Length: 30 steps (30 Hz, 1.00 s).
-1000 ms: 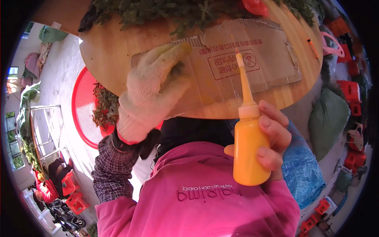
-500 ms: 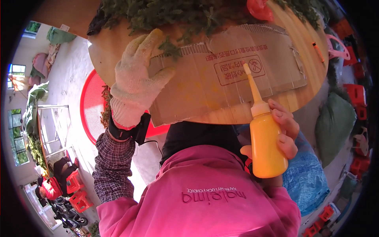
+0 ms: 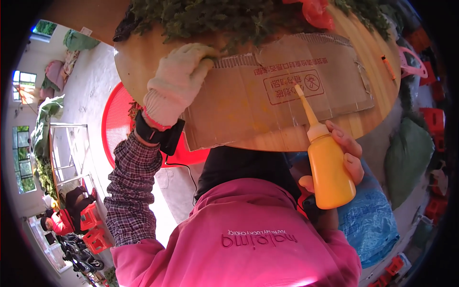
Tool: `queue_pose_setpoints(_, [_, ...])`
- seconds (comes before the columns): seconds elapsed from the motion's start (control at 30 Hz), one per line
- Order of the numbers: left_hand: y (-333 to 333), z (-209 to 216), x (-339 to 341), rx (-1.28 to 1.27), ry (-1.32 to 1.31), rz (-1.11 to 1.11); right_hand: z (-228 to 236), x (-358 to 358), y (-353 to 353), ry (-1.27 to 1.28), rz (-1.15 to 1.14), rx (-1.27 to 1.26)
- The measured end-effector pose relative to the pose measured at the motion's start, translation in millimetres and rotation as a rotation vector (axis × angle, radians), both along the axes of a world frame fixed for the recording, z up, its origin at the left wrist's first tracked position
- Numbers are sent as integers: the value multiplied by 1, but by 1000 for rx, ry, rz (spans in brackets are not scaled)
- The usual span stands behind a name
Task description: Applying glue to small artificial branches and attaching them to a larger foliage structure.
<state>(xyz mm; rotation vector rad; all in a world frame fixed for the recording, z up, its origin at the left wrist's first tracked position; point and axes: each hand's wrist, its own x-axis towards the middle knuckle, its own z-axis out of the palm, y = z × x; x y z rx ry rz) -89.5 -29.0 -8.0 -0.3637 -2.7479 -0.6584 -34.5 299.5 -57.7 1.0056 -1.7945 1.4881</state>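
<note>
My left hand [image 3: 178, 79], in a white knit glove with yellowish fingertips, is over the back left edge of a cardboard sheet [image 3: 229, 115]. Its thumb and fingers pinch together around a small green sprig, mostly hidden by the glove. My bare right hand [image 3: 351, 153] grips a yellow squeeze bottle [image 3: 330, 172] in front of the table edge. The bottle's long tapered nozzle [image 3: 307, 106] points up and away, its tip over the printed cardboard. A heap of green sprigs [image 3: 205, 21] lies just beyond the cardboard.
The cardboard lies on a round wooden table [image 3: 138, 64]. An orange marker-like stick [image 3: 388, 68] and a red plastic bag [image 3: 315, 14] are on it. Below left stands a red basket [image 3: 112, 126]. Blue sheeting [image 3: 368, 225] and a green sack [image 3: 409, 158] sit at right.
My left hand has gone from spread fingers to a pinch over the sprig on the cardboard edge. The bottle in my right hand has shifted slightly right and tilted a little more.
</note>
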Motion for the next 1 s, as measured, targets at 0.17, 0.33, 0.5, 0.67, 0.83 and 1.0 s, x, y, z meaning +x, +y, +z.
queue_pose_setpoints(0.17, [6,32,29,698,-233,61,4,1,7,-24,-3,-44])
queue_pose_setpoints(0.33, [16,24,39,813,-586,73,5,1,7,-35,6,-38])
queue_pose_setpoints(0.5, [25,-2,29,587,-376,128,6,5,0,-51,18,-44])
queue_pose_setpoints(0.67, [20,-7,26,338,-121,173,7,8,-2,-67,22,-67])
queue_pose_setpoints(0.83, [26,-4,35,396,-77,207,8,7,0,-89,62,-54])
queue_pose_setpoints(1.0, [27,-5,55,368,140,184,11,9,-1,-115,100,-54])
